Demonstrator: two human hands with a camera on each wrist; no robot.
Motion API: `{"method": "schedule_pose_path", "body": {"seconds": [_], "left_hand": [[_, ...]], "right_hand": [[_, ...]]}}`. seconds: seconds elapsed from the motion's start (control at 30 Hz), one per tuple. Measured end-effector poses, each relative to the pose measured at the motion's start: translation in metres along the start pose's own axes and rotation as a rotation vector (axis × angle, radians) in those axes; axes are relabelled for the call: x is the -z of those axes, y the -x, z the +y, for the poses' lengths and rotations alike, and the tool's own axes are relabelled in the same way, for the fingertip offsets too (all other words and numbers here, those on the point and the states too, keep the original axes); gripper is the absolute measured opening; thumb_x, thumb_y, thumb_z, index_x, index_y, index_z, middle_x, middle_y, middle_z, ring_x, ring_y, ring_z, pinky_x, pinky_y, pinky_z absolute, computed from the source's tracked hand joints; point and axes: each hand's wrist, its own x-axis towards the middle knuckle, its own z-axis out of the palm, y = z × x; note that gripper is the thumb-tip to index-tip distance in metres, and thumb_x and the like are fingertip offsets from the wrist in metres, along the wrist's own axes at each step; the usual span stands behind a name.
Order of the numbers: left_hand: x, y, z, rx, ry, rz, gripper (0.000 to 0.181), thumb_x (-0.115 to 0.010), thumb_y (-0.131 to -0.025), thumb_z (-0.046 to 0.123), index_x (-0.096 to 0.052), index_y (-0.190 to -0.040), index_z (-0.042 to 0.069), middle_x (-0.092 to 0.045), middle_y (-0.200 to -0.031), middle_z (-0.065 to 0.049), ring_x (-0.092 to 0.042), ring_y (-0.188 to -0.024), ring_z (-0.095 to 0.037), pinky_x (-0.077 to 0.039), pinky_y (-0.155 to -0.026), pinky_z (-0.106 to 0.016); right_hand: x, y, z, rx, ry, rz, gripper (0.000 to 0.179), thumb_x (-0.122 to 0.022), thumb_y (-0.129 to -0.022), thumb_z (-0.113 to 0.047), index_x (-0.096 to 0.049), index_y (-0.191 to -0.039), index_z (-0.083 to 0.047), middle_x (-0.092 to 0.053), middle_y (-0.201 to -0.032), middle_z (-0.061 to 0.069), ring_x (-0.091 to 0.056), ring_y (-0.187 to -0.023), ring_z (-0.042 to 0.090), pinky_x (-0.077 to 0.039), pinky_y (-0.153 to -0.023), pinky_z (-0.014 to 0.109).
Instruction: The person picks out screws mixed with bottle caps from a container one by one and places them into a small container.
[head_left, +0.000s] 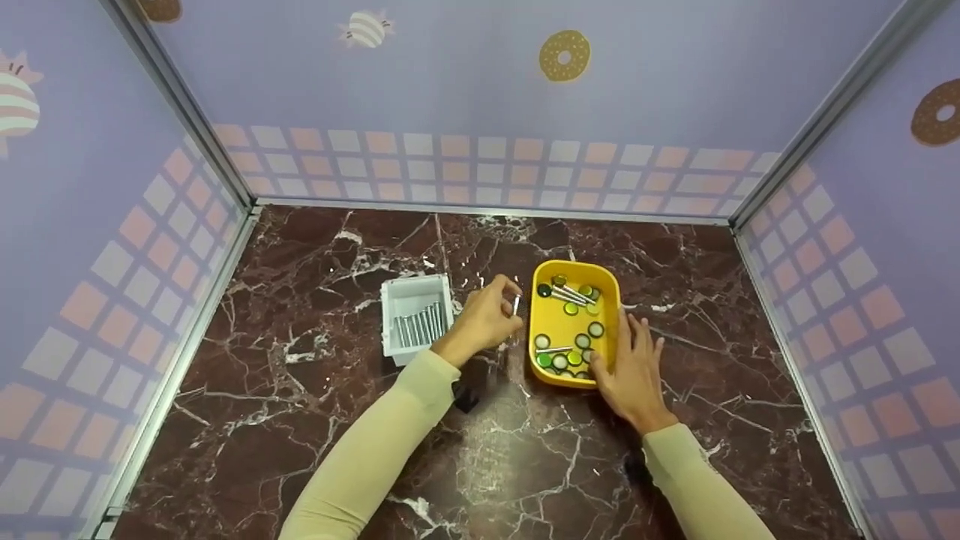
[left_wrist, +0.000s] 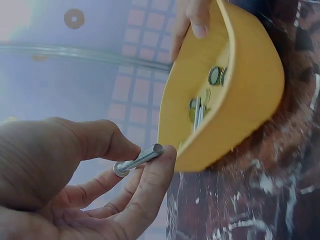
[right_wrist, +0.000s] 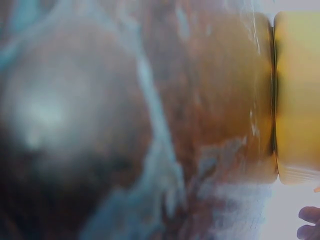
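A silver, flat-headed metal pin (left_wrist: 142, 159) is pinched between the thumb and fingertips of my left hand (head_left: 487, 315). That hand is between the white tray and the yellow bin (head_left: 537, 315), close to the bin's left wall. My right hand (head_left: 634, 382) holds the bin's right side, its thumb over the wall and fingers along the outside. Crown bottle caps (head_left: 583, 341), some green or yellow, lie scattered in the bin. Several similar pins (head_left: 574, 295) lie among them. On the left, the white tray (head_left: 411, 289) contains a row of several pins (head_left: 421, 324).
Dark red marbled tabletop (head_left: 300, 420) surrounds both containers. Lilac panels (head_left: 465, 75) with metal edging enclose the back and both sides. In the right wrist view, the yellow bin's outer wall (right_wrist: 300, 100) stands beside its reflection on the tabletop.
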Motion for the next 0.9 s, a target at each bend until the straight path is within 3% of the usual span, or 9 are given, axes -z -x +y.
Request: {"method": "schedule_pose_path", "body": {"seconds": [0.1,0.37,0.5,0.6,0.7,0.9], "left_hand": [[0.007,0.003,-0.006,-0.002,0.007,0.024,0.049,-0.080,-0.094,0.002,-0.069,-0.141,0.009,-0.082,-0.110,-0.015,-0.075,-0.098,-0.027,-0.063,-0.097,-0.047],[0.034,0.009,-0.020,0.056,0.002,0.062,0.047,-0.079,-0.095,0.003,-0.070,-0.141,0.012,-0.083,-0.109,-0.011,-0.074,-0.095,-0.025,-0.065,-0.093,-0.045],[0.048,0.012,-0.030,0.078,0.003,0.073,0.043,-0.079,-0.100,0.008,-0.071,-0.142,0.011,-0.082,-0.111,-0.012,-0.072,-0.087,-0.020,-0.061,-0.082,-0.036],[0.058,0.013,-0.037,0.087,0.007,0.079,0.042,-0.078,-0.102,0.009,-0.070,-0.143,0.009,-0.082,-0.108,-0.012,-0.069,-0.074,-0.016,-0.053,-0.068,-0.029],[0.065,0.014,-0.044,0.094,-0.007,0.096,0.041,-0.076,-0.102,0.007,-0.070,-0.143,0.008,-0.083,-0.105,-0.013,-0.065,-0.070,-0.014,-0.047,-0.062,-0.027],[0.078,0.018,-0.058,0.141,-0.018,0.106,0.041,-0.076,-0.102,0.010,-0.071,-0.142,0.007,-0.085,-0.109,-0.016,-0.068,-0.073,-0.015,-0.049,-0.067,-0.028]], "right_hand": [[0.002,0.002,0.002,-0.015,0.000,-0.010,0.095,-0.067,-0.110,-0.038,-0.020,-0.185,-0.003,-0.033,-0.183,0.038,-0.022,-0.176,0.061,-0.008,-0.140,0.087],[0.001,0.001,0.004,-0.020,-0.004,-0.023,0.095,-0.067,-0.111,-0.037,-0.018,-0.186,-0.005,-0.032,-0.184,0.037,-0.020,-0.177,0.061,-0.006,-0.140,0.086],[0.000,-0.001,0.002,-0.020,-0.008,-0.026,0.095,-0.068,-0.111,-0.036,-0.019,-0.186,-0.004,-0.031,-0.184,0.037,-0.020,-0.177,0.061,-0.006,-0.140,0.086],[0.000,-0.001,0.000,-0.020,-0.011,-0.027,0.095,-0.067,-0.111,-0.037,-0.019,-0.186,-0.004,-0.031,-0.185,0.036,-0.019,-0.177,0.061,-0.006,-0.140,0.086],[0.000,-0.002,0.000,-0.014,-0.015,-0.023,0.095,-0.066,-0.111,-0.038,-0.019,-0.186,-0.005,-0.031,-0.185,0.036,-0.020,-0.177,0.060,-0.006,-0.140,0.086],[-0.001,-0.002,-0.001,-0.018,-0.022,-0.025,0.096,-0.067,-0.110,-0.036,-0.018,-0.186,-0.005,-0.032,-0.185,0.036,-0.021,-0.177,0.060,-0.006,-0.141,0.085]]}}
